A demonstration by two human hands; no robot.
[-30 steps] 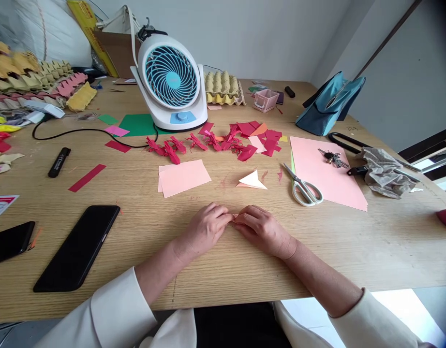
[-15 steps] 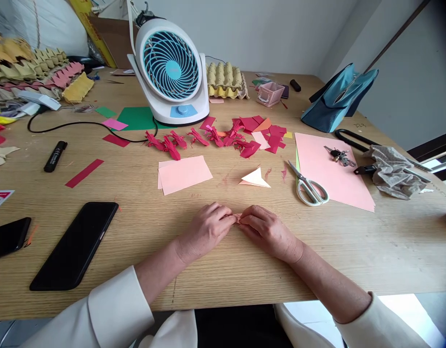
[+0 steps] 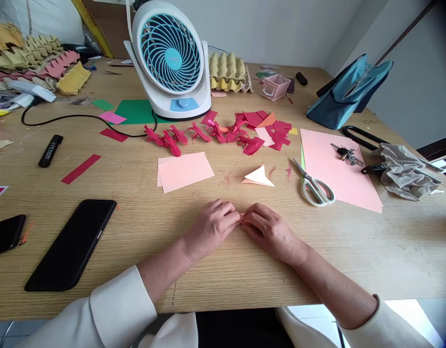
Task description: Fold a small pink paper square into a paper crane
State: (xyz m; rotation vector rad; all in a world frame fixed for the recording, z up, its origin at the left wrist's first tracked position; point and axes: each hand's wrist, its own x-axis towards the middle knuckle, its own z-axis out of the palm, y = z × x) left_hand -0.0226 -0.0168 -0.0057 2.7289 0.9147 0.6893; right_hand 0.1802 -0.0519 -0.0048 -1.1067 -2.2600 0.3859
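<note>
Between the fingertips of my two hands is a small piece of pink paper (image 3: 242, 219), mostly hidden by the fingers. My left hand (image 3: 213, 224) pinches its left side, and my right hand (image 3: 269, 229) pinches the right side; both rest low over the table. Just beyond them lies a folded pale pink paper (image 3: 259, 176) with pointed ends. Flat pink paper rectangles (image 3: 185, 172) overlap beyond my left hand. Farther back, several folded red paper pieces (image 3: 170, 141) form a row. White-handled scissors (image 3: 317, 190) lie open to the right, touching large pink sheets (image 3: 341, 171).
A white and blue fan (image 3: 173, 59) stands at the back. Phones (image 3: 72, 244), a black marker (image 3: 51, 151) and a red strip (image 3: 81, 169) lie left. Egg trays (image 3: 228, 72), a pink basket (image 3: 275, 87), a blue bag (image 3: 344, 96) and keys (image 3: 348, 154) are farther off.
The camera view has shifted slightly. Both hands keep their pinch on the small pink paper, with fingertips a little closer together.
</note>
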